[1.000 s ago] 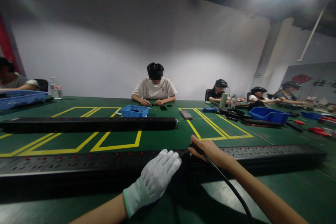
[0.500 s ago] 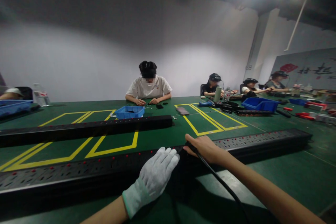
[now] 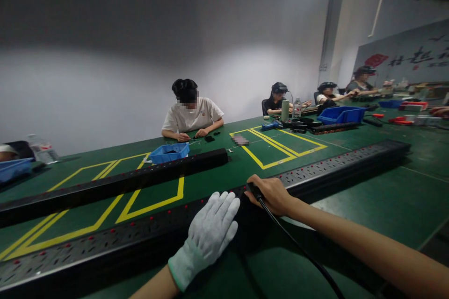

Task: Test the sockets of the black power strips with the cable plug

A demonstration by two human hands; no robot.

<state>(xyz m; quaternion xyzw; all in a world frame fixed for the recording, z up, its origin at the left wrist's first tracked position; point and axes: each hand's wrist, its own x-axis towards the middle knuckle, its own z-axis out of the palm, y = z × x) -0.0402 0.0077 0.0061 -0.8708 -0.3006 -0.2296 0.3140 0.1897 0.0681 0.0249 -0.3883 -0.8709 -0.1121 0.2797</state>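
A long black power strip [image 3: 140, 236] with rows of slots and small red parts lies across the table in front of me. My left hand [image 3: 212, 231], in a white glove with a green cuff, rests flat on it with the fingers stretched out. Just to the right, my bare right hand [image 3: 271, 196] is closed round a black plug [image 3: 255, 190] at the top of the strip. From the plug a black cable [image 3: 298, 243] runs down toward the lower right. Whether its pins sit in a socket is hidden.
A second black strip [image 3: 140, 177] lies farther back, beside a blue tray [image 3: 170, 153]. Yellow tape [image 3: 154, 210] marks the green table [image 3: 379, 205]. A person [image 3: 192, 117] works opposite. On the right are a blue bin [image 3: 342, 115], a bottle [image 3: 297, 108] and other people.
The view has tilted, so the table now slopes up to the right. Both hands keep about the same places on the strip, and my right hand still grips the plug.
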